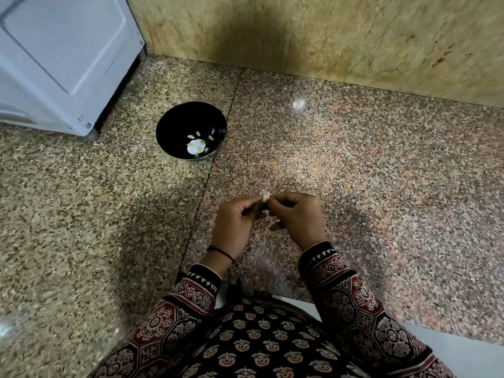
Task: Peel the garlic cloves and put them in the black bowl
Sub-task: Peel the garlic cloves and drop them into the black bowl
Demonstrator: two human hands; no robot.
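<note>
A small pale garlic clove (pixel 265 196) sits pinched between the fingertips of both hands, held above the granite counter. My left hand (pixel 236 223) grips it from the left and my right hand (pixel 296 215) from the right, fingers curled in. Most of the clove is hidden by the fingers. The black bowl (pixel 174 124) stands on the counter, further back and to the left of my hands. Inside it lie several pale garlic pieces (pixel 197 145) near its front.
A white appliance (pixel 62 58) stands at the back left, close to the bowl. A beige stone wall (pixel 327 36) runs along the back. The speckled granite counter (pixel 368 173) stretches right, and its front edge shows near my right sleeve.
</note>
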